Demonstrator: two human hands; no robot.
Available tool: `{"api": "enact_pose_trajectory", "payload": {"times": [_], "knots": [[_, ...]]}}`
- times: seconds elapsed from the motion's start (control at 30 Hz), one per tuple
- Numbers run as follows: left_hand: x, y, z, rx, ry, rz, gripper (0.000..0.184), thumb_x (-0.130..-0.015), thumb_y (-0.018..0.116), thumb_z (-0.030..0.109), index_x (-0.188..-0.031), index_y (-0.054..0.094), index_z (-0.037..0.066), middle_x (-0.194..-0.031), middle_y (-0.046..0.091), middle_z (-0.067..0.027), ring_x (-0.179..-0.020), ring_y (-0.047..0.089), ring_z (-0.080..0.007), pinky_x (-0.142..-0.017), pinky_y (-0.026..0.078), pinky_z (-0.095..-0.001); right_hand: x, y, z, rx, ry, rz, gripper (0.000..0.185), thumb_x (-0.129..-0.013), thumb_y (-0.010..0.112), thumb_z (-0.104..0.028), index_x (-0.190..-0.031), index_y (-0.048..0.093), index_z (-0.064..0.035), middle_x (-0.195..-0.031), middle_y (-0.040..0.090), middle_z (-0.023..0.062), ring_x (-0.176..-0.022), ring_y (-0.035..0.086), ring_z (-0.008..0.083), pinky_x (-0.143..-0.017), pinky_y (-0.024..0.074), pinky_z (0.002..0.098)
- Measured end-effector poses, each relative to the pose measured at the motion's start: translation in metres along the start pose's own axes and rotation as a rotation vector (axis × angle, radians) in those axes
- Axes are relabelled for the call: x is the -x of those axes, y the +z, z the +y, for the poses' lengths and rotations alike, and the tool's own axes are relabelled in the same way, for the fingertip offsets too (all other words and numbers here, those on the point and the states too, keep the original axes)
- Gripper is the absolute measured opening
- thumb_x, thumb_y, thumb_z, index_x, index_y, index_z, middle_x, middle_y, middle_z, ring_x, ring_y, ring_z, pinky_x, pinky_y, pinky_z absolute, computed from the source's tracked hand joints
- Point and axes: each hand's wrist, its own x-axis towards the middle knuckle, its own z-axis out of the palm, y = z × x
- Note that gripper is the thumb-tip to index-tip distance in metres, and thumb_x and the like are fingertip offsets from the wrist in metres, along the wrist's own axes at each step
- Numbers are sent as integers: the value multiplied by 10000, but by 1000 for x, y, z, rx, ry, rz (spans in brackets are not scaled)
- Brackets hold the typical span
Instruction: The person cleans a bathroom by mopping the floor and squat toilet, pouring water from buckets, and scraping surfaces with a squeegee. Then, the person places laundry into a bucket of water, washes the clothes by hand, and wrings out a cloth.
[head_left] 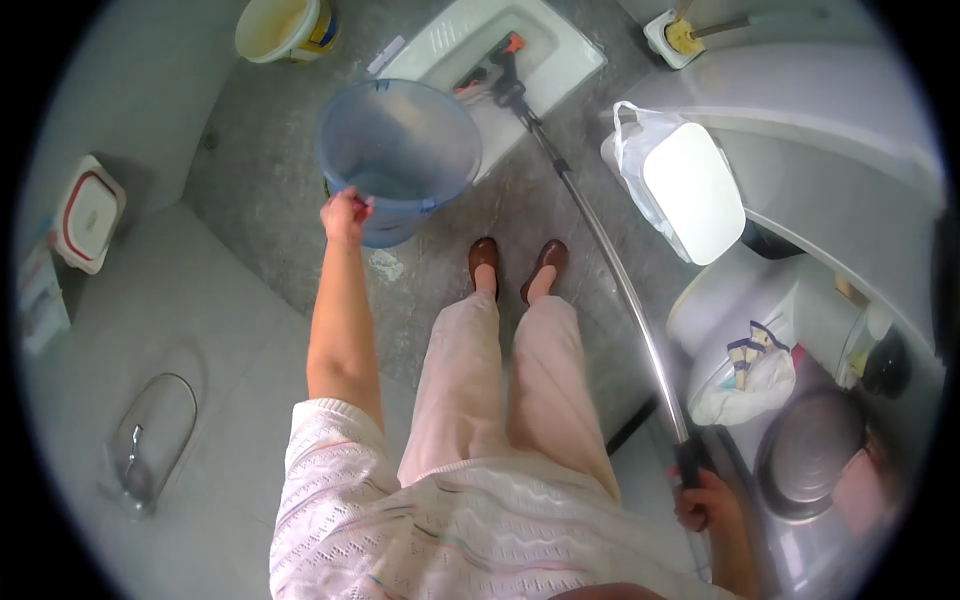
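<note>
My left hand is closed on the near rim of a translucent blue bucket, whose open mouth faces up. The bucket overlaps one edge of a white squat toilet pan in the floor. Low on the right, my right hand is wrapped around the black grip of a long-handled mop. Its metal pole slants up and left, and its black head with red-orange parts rests over the pan. Whatever the bucket holds cannot be made out clearly.
A white-and-yellow tub stands at the upper left. On the right are a white lidded bin, a brush holder and a metal basin. A shower hose hangs on the left wall. My brown shoes are between bucket and pole.
</note>
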Motion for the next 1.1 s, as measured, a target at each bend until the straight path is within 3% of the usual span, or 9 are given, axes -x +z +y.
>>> {"api": "enact_pose_trajectory", "payload": {"times": [0.17,0.27,0.47,0.77,0.87,0.9,1.0,1.07,1.1], "knots": [[5,-80,-54,-106,-23,356,329,-704,511,-2,-1021,428,19,-691,532,-100,-551,529,-196,-465,464,-352,12,-1,-17,20,32,37,439,-768,512,3,-1193,403,-12,-545,341,25,-351,316,96,-331,214,244],[17,-110,-82,-231,-52,524,106,-719,501,-27,-824,500,-20,-653,512,-96,-497,502,-199,-416,439,-362,12,-5,-25,42,41,49,451,-757,525,-6,-1190,398,-7,-530,339,25,-345,314,100,-333,215,249],[6,-166,-144,-171,-259,497,58,-747,537,11,-770,509,-34,-703,528,-123,-501,499,-212,-364,378,-349,3,5,-12,61,34,90,436,-731,536,4,-1148,408,14,-511,361,42,-335,312,111,-335,211,264],[16,-190,-231,93,-371,399,160,-787,559,140,-882,529,15,-796,563,-139,-611,544,-232,-475,475,-329,0,19,8,44,-40,95,421,-684,551,-8,-1083,424,37,-497,357,48,-317,297,104,-316,189,257],[54,-151,-244,-104,-267,118,301,-811,520,229,-1047,500,43,-831,571,-134,-625,566,-251,-524,501,-376,2,25,9,58,-85,65,390,-690,527,-9,-1068,433,24,-499,344,37,-316,288,94,-306,185,252],[79,-109,-239,-224,-263,-16,314,-823,499,236,-1079,508,54,-830,574,-120,-687,572,-244,-595,503,-384,5,27,9,65,-97,56,378,-695,516,-9,-1064,436,18,-502,340,33,-316,285,91,-302,185,251],[247,74,-171,111,-363,-599,521,-817,525,368,-1198,393,39,-1092,480,-157,-895,551,-304,-745,483,-436,9,19,13,70,-133,16,357,-724,495,-16,-1078,441,-12,-516,334,27,-315,271,89,-293,190,253],[340,154,-135,193,-471,-805,457,-793,574,313,-1104,392,32,-893,523,-121,-795,578,-267,-522,506,-380,15,0,21,-1,-132,-74,336,-747,476,-25,-1081,439,-29,-526,343,22,-307,262,86,-288,192,253],[375,184,-145,153,-478,-714,379,-777,566,228,-1056,407,27,-811,522,-113,-678,571,-251,-452,476,-370,16,-7,22,-36,-127,-122,325,-759,466,-29,-1083,438,-38,-531,347,19,-304,258,85,-285,193,254]]}}
